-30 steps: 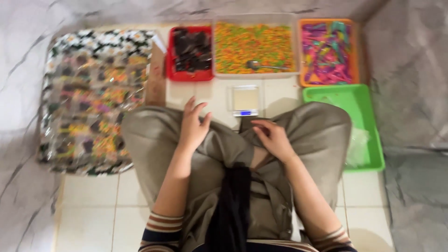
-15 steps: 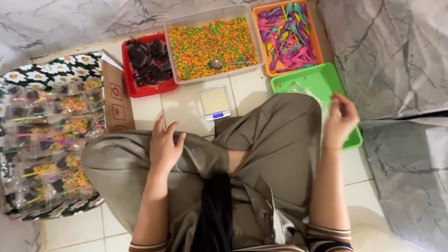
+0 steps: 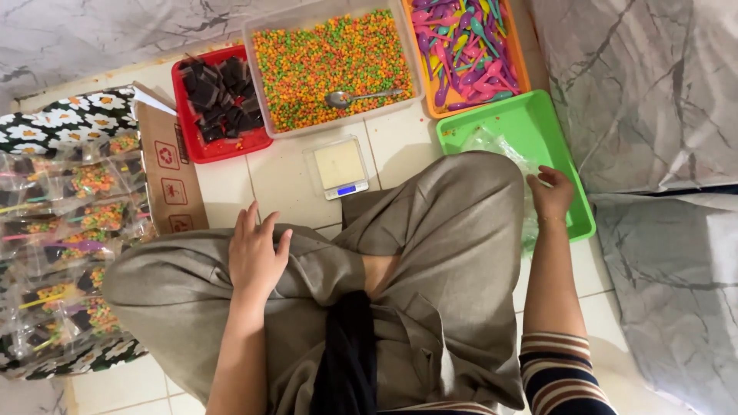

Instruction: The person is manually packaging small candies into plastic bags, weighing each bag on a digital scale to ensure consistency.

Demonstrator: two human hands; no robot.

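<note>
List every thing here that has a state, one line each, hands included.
Right hand: reaching into the green tray, on the clear bags.
Left hand: flat on the knee, holding nothing.
Green tray: holds clear bags, mostly bare.
Clear tub: full of coloured bits, spoon lying in it.
Red tray: holds dark pieces.
Orange tray: full of plastic spoons.
Scale: pan bare, display lit.
Packed bags: filled, laid flat.

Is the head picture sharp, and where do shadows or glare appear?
Head view: mostly sharp, evenly lit; soft shadow beside the knee near the small scale; slight glare on the clear bags in the green tray by the right hand.
</note>
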